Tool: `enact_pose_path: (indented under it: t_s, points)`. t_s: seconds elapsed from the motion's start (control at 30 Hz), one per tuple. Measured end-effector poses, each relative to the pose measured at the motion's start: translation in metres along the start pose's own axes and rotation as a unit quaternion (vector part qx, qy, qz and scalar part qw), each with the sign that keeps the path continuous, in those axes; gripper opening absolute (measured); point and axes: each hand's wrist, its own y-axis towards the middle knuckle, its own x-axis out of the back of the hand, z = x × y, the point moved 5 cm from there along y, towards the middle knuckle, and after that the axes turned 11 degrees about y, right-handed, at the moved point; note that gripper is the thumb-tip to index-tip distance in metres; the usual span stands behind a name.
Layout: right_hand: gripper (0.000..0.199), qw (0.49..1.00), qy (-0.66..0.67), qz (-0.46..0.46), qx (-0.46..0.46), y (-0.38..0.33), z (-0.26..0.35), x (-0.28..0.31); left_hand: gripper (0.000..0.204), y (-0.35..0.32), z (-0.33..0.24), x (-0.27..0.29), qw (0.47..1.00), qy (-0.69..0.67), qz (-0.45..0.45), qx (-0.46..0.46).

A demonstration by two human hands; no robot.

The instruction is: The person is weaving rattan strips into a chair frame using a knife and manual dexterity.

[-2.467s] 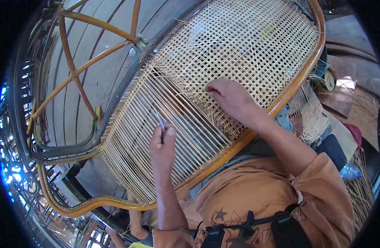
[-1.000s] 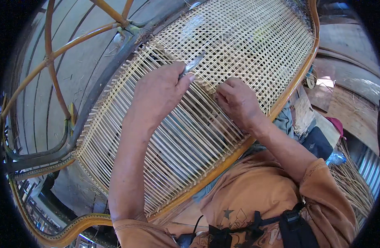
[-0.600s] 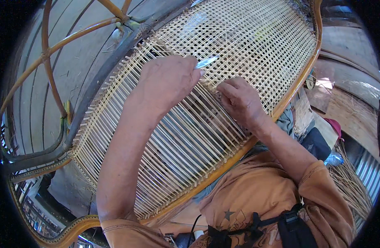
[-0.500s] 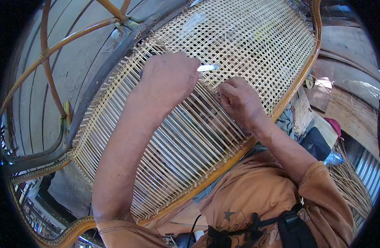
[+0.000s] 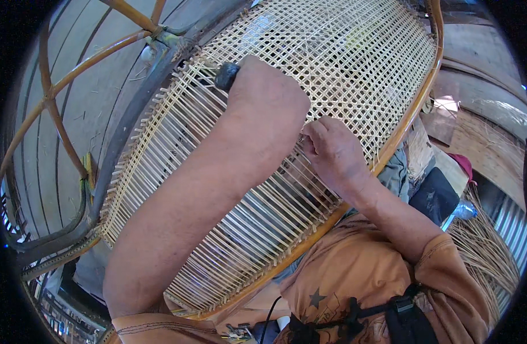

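Observation:
A cane panel [image 5: 355,63] stretches across a curved rattan frame [image 5: 415,112], its far right part woven in an open lattice. Nearer and to the left, parallel cane strands [image 5: 240,221] span the frame without crossing weave. My left hand [image 5: 272,94] is a fist over the border between the two parts, around a tool whose rounded black handle [image 5: 226,76] sticks out at the upper left; its blade end is hidden now. Close beside it, my right hand [image 5: 335,149] has thumb and fingers pinched at the weave's edge. What it pinches is too small to make out.
Rattan poles [image 5: 100,54] and a dark bent frame member [image 5: 129,123] stand at the left. A bundle of loose cane [image 5: 484,246] lies at the lower right, near a clear plastic bottle [image 5: 464,210] and a black object [image 5: 435,195].
My left fist has moved right, toward my right hand, and turned; the pale flat blade has gone from sight and the black handle end shows. My right hand has shifted slightly downward.

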Motion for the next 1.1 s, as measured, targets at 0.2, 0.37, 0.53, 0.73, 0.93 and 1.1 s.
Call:
enact_pose_path:
  t_s: [0.2,0.37,0.53,0.73,0.93,1.1]
  points:
    - [0.013,0.998,0.008,0.051,-0.041,0.002,-0.004,-0.001,0.01,0.01,-0.01,0.008,0.999,0.009,-0.015,-0.038]
    - [0.014,0.996,0.037,0.047,-0.068,0.003,-0.003,0.002,0.009,0.013,-0.013,0.011,0.997,0.02,-0.017,-0.068]
    - [0.014,0.991,-0.032,0.106,-0.076,0.005,0.0,-0.002,0.009,0.012,-0.003,-0.001,0.996,-0.022,-0.038,-0.081]
    - [0.014,0.99,-0.022,0.11,-0.091,0.006,-0.003,-0.001,0.01,0.019,-0.005,-0.003,0.99,-0.067,-0.07,-0.098]
    - [0.013,0.987,-0.064,0.129,-0.077,0.007,0.003,-0.003,0.009,0.019,0.007,-0.007,0.986,-0.067,-0.107,-0.111]
    - [0.009,0.994,-0.05,0.076,-0.061,0.007,0.003,-0.003,0.01,0.021,0.013,-0.017,0.99,-0.068,-0.065,-0.104]
